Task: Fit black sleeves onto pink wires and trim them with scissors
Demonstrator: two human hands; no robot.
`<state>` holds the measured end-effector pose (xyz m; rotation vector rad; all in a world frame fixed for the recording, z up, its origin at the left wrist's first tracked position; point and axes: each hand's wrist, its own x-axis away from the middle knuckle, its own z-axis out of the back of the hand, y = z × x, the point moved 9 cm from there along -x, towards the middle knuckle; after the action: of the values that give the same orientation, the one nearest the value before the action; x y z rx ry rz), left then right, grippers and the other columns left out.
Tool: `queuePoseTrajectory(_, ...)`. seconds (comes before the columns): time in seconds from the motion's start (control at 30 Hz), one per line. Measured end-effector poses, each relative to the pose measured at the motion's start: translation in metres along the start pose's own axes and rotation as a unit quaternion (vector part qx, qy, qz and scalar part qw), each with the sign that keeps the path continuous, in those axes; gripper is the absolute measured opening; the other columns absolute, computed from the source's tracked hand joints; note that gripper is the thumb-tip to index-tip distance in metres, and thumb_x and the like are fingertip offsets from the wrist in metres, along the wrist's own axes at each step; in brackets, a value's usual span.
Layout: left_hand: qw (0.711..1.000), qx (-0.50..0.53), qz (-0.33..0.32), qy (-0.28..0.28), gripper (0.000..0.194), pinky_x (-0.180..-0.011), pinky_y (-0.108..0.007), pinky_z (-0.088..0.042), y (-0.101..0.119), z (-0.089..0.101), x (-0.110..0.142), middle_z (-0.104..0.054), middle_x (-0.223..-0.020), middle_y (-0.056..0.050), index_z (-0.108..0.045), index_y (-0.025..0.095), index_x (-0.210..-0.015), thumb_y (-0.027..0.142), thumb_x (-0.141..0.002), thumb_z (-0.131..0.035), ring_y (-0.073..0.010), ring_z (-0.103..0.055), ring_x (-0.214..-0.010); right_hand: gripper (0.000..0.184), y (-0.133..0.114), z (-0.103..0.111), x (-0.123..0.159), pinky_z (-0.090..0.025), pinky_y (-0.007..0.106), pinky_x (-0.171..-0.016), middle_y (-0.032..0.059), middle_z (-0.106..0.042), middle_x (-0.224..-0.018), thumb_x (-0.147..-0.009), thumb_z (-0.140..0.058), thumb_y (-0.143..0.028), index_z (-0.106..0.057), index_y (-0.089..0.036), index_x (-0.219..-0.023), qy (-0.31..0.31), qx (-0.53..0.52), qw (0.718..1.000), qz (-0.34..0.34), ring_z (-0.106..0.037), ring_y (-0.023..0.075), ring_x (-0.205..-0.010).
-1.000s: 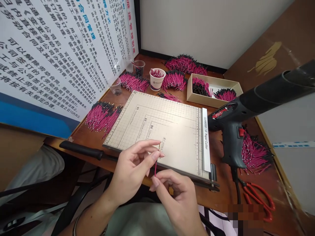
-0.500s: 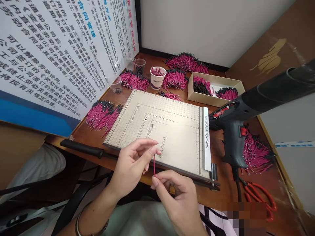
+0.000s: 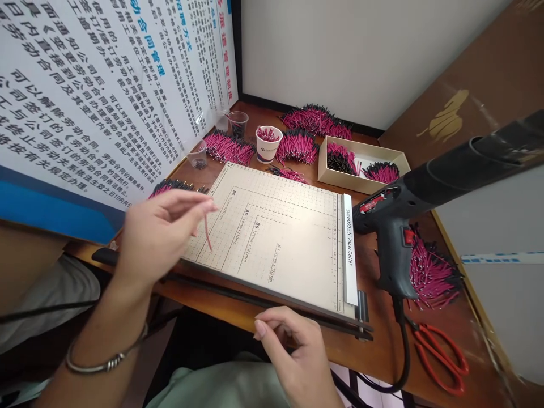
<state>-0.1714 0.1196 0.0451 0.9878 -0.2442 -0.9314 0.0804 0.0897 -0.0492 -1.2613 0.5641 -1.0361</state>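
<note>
My left hand (image 3: 159, 235) pinches a short red wire (image 3: 208, 233) between thumb and index finger. The wire hangs down over the left part of the paper cutter (image 3: 293, 243), its upper end hidden by my fingertips. Low in front of the cutter's near edge is my right hand (image 3: 293, 345), thumb and forefinger drawn together with nothing visible between them. Just behind my left hand, a pile of red wires with black ends (image 3: 178, 186) is partly covered.
Other wire piles (image 3: 300, 147) lie behind the cutter, beside a paper cup (image 3: 268, 144), plastic cups (image 3: 238, 124) and a cardboard box (image 3: 361, 180) holding wires. A heat gun (image 3: 395, 226) stands at right, near red-handled scissors (image 3: 442, 357). The cutter's black handle (image 3: 104, 256) juts left.
My left hand has moved left and up with the red wire, away from my right hand. My right fingers have let go of the wire's lower end. The view has shifted slightly.
</note>
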Motion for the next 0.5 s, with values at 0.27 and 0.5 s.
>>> queuePoseTrajectory(0.27,0.969,-0.248,-0.003,-0.018,0.019,-0.092,-0.042,-0.055,-0.029,0.008,-0.072,-0.075,-0.076,-0.005,-0.079,0.018,-0.088,0.028,-0.086,-0.063,-0.0259,-0.071,-0.084,0.026,0.006,0.003,0.006,-0.04,0.013,-0.049,-0.003,-0.06,-0.054,-0.099,-0.058,-0.027,-0.069,-0.016,-0.077,0.002,0.064,0.992,0.11,-0.052,0.0046,-0.046)
queuePoseTrajectory(0.5,0.92,-0.351,0.031,-0.171,0.024,-0.095,-0.045,-0.053,-0.053,-0.019,-0.093,-0.076,-0.099,-0.009,-0.073,0.013,-0.111,0.027,-0.094,-0.064,-0.0247,-0.069,-0.103,0.024,-0.005,0.001,0.006,-0.038,0.014,-0.047,-0.0031,-0.058,-0.055,-0.097,-0.058,-0.022,-0.068,-0.015,-0.077,0.004,0.074,0.985,0.157,-0.049,0.0042,-0.045)
